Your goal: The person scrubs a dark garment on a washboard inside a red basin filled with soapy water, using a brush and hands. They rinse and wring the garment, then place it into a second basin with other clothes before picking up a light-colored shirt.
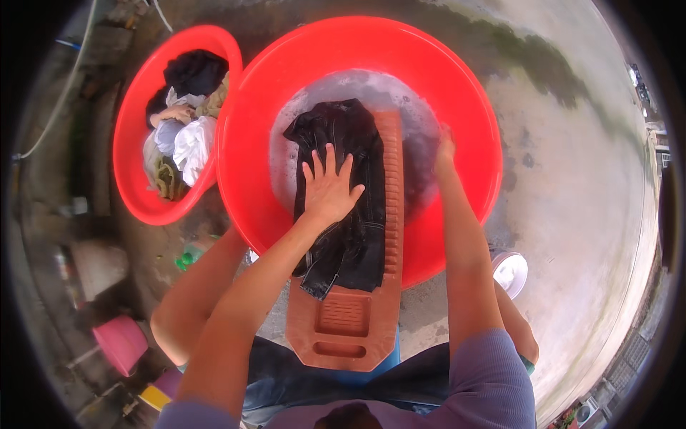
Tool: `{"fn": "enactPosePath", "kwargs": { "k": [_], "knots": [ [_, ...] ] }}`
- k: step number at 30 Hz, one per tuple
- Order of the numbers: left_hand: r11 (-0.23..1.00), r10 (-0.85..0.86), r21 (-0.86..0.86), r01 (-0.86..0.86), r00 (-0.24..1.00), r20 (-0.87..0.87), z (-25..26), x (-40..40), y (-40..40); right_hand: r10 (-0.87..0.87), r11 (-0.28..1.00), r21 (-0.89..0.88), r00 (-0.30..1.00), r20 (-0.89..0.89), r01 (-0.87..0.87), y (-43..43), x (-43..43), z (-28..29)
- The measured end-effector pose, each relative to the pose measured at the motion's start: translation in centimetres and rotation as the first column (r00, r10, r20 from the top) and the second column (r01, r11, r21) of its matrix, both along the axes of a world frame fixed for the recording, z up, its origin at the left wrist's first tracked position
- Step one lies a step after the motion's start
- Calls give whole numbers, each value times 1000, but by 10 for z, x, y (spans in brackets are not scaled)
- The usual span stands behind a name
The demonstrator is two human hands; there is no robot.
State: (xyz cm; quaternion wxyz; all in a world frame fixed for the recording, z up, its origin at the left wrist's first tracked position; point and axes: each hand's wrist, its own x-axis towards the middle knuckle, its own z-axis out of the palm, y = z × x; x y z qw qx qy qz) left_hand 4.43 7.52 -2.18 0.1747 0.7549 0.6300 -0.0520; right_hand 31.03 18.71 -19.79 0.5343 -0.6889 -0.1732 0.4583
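Note:
My left hand point(329, 190) lies flat, fingers spread, on a wet black garment point(356, 230). The garment is draped along a brown washboard point(394, 204), whose upper end slopes into a large red basin point(471, 118). Cloudy, sudsy water point(332, 86) covers the basin's bottom. At the basin's right inner wall is my right hand point(445, 145), seen edge-on beside the water; its fingers are partly hidden, and whether it holds anything cannot be told. The washboard's lower end, with a recessed tray and a slot, rests between my legs.
A smaller red basin point(122, 134) of dark, white and olive clothes point(195, 145) touches the large one at left. A white bucket point(512, 273) stands near my right knee. A pink bucket point(122, 343) is at lower left, and a green-capped bottle point(187, 259) lies by my left knee.

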Motion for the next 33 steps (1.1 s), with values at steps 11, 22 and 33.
{"fn": "enactPosePath", "kwargs": {
  "k": [11, 22, 33],
  "knots": [
    [993, -16, 117, -2, 987, 158, -32, -9, 5, 768, 563, -118, 571, -289, -818, -84, -101, 195],
    [993, 72, 59, -99, 934, 351, -21, 5, 16, -73, 988, 147, 988, 138, 53, -7, 18, -33],
    [897, 333, 128, -424, 836, 436, -38, -10, 24, 883, 470, 23, 470, -10, -882, -93, -124, 213]
  ]
}}
